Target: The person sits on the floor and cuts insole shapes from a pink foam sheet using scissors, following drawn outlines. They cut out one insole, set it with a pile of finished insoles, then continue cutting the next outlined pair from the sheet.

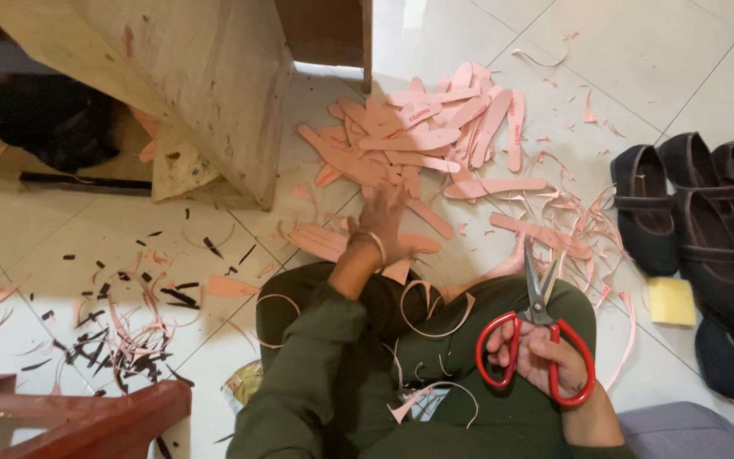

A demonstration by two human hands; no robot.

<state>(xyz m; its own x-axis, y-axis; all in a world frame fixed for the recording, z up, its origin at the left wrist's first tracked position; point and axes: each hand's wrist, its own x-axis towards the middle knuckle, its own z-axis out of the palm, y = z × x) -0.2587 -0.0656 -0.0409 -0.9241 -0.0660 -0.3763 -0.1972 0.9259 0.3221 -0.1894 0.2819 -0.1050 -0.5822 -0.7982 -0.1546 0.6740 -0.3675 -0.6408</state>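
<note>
A heap of pink insole-shaped cutouts (422, 136) lies on the white tiled floor ahead of me. My left hand (381, 223), with a bracelet at the wrist, reaches forward and rests flat on the near edge of that heap, fingers spread over the pink pieces. My right hand (539, 353) rests on my right knee and grips a pair of red-handled scissors (535, 336), blades closed and pointing away from me. Thin pink trimmings (426, 310) curl across my dark green trouser legs.
Several black shoes (707, 229) stand in rows at the right, with a yellow sponge (671, 301) beside them. A wooden bench leg (214, 93) stands at the upper left. Pink and black scraps (121, 331) litter the floor at the left. A red-brown wooden piece (87, 416) sits at the bottom left.
</note>
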